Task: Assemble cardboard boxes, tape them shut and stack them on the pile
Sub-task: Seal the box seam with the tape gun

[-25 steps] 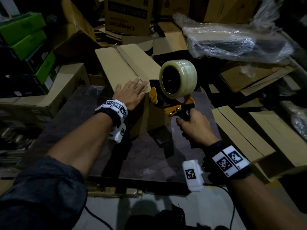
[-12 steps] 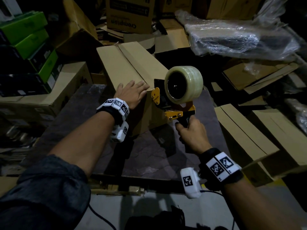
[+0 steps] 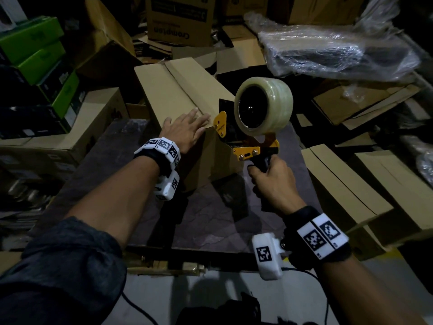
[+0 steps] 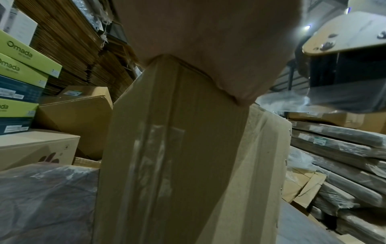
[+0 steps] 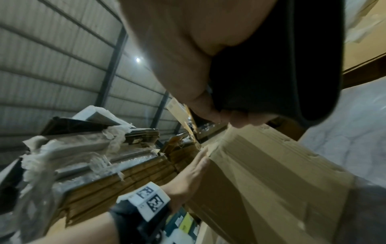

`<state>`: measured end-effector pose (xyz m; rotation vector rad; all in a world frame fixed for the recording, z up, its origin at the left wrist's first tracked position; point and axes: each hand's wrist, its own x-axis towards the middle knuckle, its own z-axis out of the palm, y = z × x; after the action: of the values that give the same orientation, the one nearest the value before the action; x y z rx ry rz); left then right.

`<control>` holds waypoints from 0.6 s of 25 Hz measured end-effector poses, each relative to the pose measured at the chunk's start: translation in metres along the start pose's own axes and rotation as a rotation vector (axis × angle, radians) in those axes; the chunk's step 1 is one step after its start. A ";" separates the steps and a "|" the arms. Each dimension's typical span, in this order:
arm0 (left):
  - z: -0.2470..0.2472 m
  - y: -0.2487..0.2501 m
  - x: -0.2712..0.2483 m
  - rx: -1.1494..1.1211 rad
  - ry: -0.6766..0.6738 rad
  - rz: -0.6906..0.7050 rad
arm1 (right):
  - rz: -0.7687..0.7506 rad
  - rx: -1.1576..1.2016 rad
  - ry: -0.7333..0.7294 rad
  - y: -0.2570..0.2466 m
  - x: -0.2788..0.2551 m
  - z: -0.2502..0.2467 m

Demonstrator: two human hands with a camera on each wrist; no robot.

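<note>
A long brown cardboard box lies on a dark tabletop, its top flaps closed along a middle seam. My left hand rests flat on the box's near top corner, fingers straight. The box's near end fills the left wrist view, with clear tape down it. My right hand grips the black handle of a yellow tape dispenser carrying a roll of clear tape. The dispenser's front sits at the box's near right edge. In the right wrist view the handle fills my palm above the box.
Green and black boxes are stacked at the left over a brown carton. Plastic-wrapped goods lie at the back right. Taped boxes sit right of the table. A printed carton stands behind.
The tape dispenser has shifted a little to the right and nearer along the box's near end. My left hand stays flat on the box top.
</note>
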<state>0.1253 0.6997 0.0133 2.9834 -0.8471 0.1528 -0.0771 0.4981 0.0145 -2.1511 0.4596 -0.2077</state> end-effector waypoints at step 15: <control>-0.003 0.002 0.001 0.015 -0.013 0.012 | 0.051 -0.071 -0.051 0.008 -0.006 0.017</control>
<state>0.1247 0.6977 0.0165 2.9973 -0.8686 0.1404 -0.0794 0.5093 -0.0014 -2.2056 0.4989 -0.1095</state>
